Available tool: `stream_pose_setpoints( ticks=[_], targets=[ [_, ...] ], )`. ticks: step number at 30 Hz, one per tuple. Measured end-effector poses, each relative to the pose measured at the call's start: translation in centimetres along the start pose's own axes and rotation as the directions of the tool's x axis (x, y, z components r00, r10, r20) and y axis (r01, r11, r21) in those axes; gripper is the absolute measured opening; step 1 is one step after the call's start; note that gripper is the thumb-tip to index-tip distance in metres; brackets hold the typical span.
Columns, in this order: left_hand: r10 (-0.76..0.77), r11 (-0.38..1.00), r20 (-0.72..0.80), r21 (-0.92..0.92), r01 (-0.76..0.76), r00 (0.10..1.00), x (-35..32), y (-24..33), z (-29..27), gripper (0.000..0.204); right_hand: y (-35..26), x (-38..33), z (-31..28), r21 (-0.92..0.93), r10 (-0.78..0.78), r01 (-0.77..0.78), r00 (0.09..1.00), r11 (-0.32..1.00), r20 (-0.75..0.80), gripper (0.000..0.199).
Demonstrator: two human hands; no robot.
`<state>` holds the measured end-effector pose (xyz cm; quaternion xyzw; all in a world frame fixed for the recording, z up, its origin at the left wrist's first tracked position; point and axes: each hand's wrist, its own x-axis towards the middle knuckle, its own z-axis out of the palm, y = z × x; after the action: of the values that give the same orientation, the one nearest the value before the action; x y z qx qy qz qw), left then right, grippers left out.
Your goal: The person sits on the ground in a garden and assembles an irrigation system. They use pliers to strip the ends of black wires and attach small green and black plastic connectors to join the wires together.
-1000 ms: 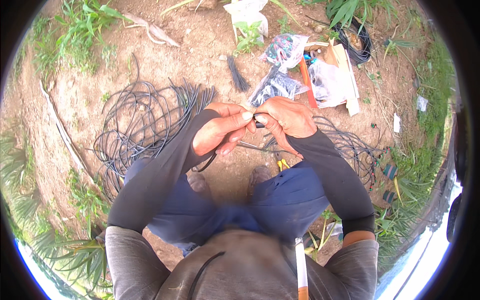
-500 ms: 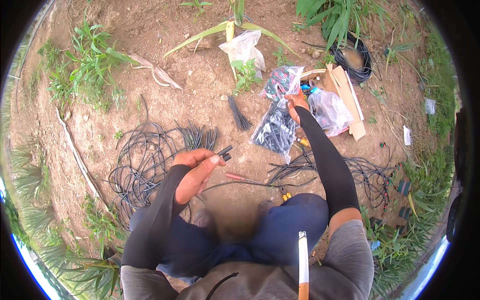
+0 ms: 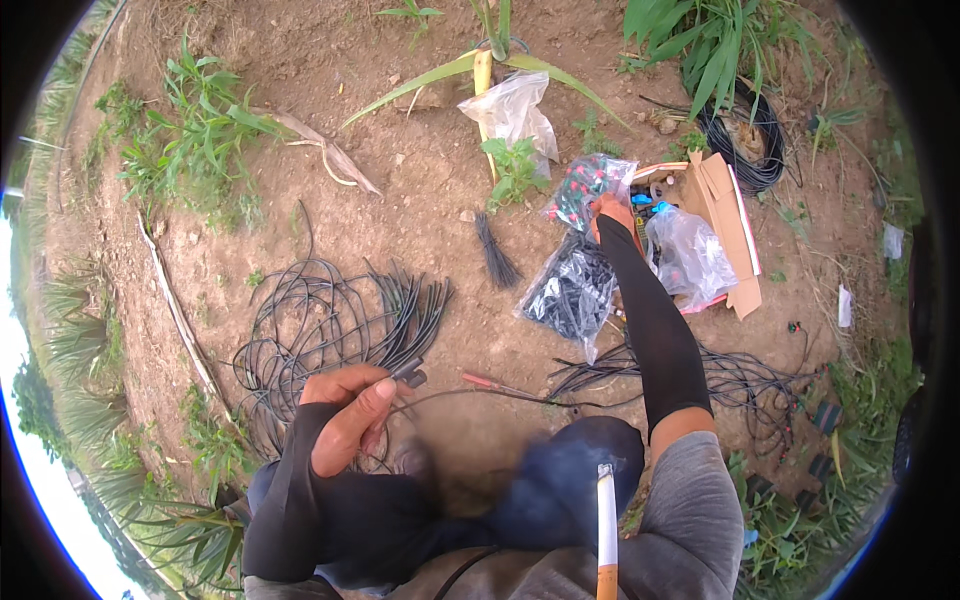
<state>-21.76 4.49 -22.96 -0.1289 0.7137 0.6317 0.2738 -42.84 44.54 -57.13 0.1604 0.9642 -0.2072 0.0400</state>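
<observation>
My left hand (image 3: 350, 408) is closed on short black tube pieces (image 3: 411, 374), their ends sticking out past thumb and forefinger. Farther off to the right, my right hand (image 3: 613, 210) is at a clear plastic bag of small red, green and dark fittings (image 3: 590, 188); its fingertips are hidden there. Just below that hand lies a second clear bag, full of black parts (image 3: 572, 285). Beside it stands an opened cardboard box (image 3: 718, 210) with a crumpled clear bag (image 3: 690, 255) and blue pieces (image 3: 643, 200) inside.
Loose thin black tubing (image 3: 300, 320) lies tangled at left, with more tubing (image 3: 720, 375) at right. A bundle of thin black sticks (image 3: 494, 250), a red-handled tool (image 3: 483, 381) and a coil of black hose (image 3: 765, 150) rest on the soil. A lit cigarette (image 3: 607, 520) juts up from below.
My left hand has moved nearer to me and slightly left with the tube pieces. My right hand has shifted onto the bag of fittings, its fingers now less visible. The view has tilted a little.
</observation>
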Motion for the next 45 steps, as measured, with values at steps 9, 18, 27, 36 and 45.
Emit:
stream_pose_setpoints(
  ticks=[9,18,27,36,45],
  targets=[
    [-0.01,0.999,-0.028,0.044,0.011,1.0,0.8,-0.1,0.8,0.032,-2.2,-1.2,-0.4,-0.276,-0.285,0.268,0.958,0.923,-0.023,0.022],
    [0.015,0.991,0.024,0.132,-0.018,1.0,0.9,0.6,0.7,0.032,-1.2,-1.1,0.8,-0.183,-0.306,0.27,0.929,0.945,-0.208,0.011],
    [0.143,0.979,0.045,0.14,-0.148,0.989,0.8,-1.5,0.3,0.032,-3.1,-7.0,-5.1,0.256,-0.283,0.385,0.89,0.887,-0.357,0.015],
    [0.089,0.995,0.167,0.025,-0.094,0.982,2.4,-1.4,1.2,0.03,-5.2,-14.6,-9.8,0.944,-0.183,0.048,0.983,0.327,0.014,0.026],
    [0.22,0.972,0.264,-0.136,-0.189,0.939,5.3,-2.2,2.9,0.037,-10.7,-21.0,-19.2,0.967,-0.416,-0.125,0.885,0.222,0.21,0.02]
  ],
)
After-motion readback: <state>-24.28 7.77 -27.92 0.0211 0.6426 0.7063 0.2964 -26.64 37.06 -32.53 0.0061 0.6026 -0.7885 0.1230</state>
